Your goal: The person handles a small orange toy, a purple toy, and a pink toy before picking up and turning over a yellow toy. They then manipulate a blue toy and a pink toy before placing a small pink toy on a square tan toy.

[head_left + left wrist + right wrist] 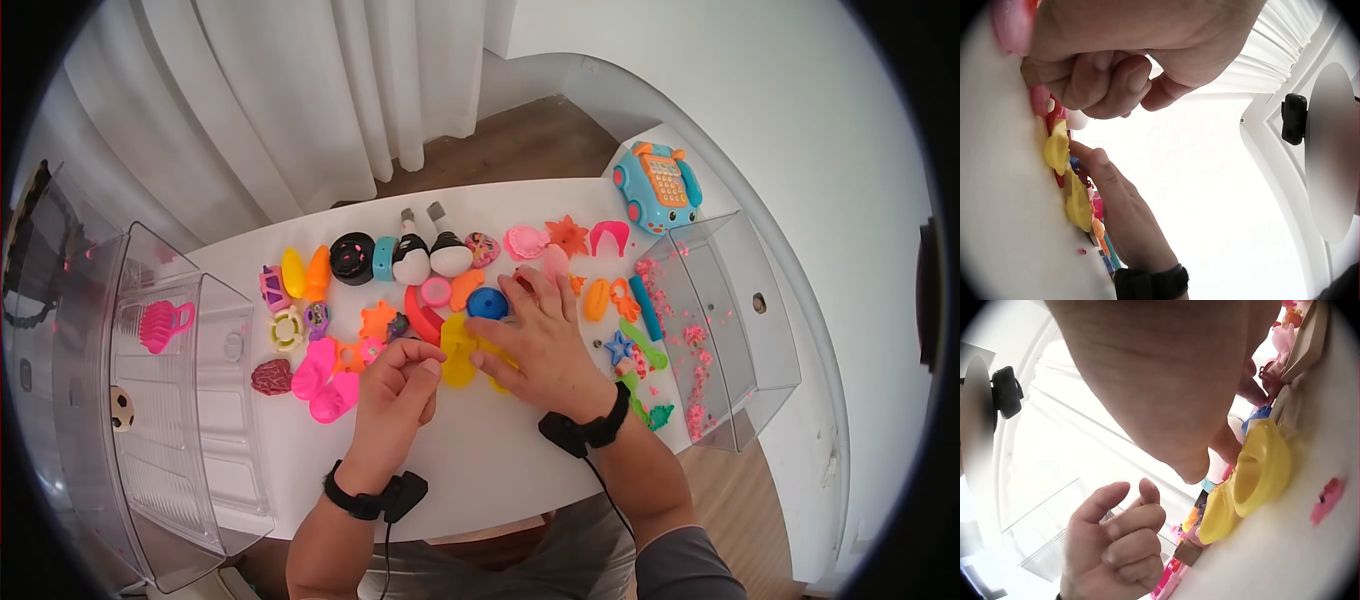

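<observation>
My left hand point(398, 392) is hanging loosely curled, holding nothing; yellow toys point(458, 362) are lying between it and my right hand point(550, 345), whose fingers are lying spread beside a blue toy point(486, 302); the phone point(664, 184) is showing markings too small to read

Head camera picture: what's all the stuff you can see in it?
toy telephone: one, blue and orange, far right
clear containers: at least two, transparent, left and right
toy football: one, black and white, left container
comb-like toy: one, pink, left container
bits: many, pink, mostly around right container
shoe-shaped toys: two, yellow, centre
bulb-shaped toys: two, black and white, far middle
other small toys: many, mixed colours, across table
table: one, white, beneath toys
curtain: white, behind
wristbands: two, black, wrists
left hand: one, bare, centre
right hand: one, bare, right of centre
</observation>
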The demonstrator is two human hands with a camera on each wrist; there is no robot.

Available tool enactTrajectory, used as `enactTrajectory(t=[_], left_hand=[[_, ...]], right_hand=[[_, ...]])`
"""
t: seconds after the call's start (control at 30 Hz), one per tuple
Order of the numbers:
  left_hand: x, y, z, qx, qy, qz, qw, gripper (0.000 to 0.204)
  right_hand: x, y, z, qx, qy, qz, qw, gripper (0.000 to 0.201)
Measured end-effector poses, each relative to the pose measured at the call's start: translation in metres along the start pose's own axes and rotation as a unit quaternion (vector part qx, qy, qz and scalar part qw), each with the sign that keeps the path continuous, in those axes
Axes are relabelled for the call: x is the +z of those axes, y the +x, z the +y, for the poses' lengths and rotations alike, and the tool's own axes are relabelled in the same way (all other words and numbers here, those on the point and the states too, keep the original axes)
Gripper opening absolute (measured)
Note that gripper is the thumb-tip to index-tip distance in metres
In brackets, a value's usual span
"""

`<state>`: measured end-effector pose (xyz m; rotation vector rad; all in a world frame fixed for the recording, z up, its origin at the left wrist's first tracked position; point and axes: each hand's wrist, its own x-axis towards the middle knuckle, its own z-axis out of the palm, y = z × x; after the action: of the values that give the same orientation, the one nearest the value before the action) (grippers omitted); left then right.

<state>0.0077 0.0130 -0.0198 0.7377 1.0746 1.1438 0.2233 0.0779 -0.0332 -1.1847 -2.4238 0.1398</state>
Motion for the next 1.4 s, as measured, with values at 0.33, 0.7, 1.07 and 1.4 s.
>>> enactTrajectory(t=[0.33, 0.7, 1.07, 1.4], left_hand=[[-0.003, 0.000, -0.001, 0.005, -0.003, -0.010, 1.000, 0.010], [0.005, -0.002, 0.006, 0.050, 0.012, -0.016, 0.999, 0.043], [-0.006, 0.002, -0.007, 0.022, 0.035, 0.007, 0.999, 0.012], [-0.002, 0.002, -0.004, 0.019, 0.020, 0.094, 0.995, 0.017]], right_hand=[[-0.007, 0.005, -0.004, 0.019, 0.029, 0.011, 0.999, 0.044], [-0.016, 0.000, -0.006, 0.016, 0.622, -0.089, 0.778, 0.066], [-0.017, -0.001, -0.025, 0.064, 0.677, -0.175, 0.712, 0.071], [-0.031, 0.002, 0.012, 0.021, 0.158, -0.027, 0.987, 0.058]])
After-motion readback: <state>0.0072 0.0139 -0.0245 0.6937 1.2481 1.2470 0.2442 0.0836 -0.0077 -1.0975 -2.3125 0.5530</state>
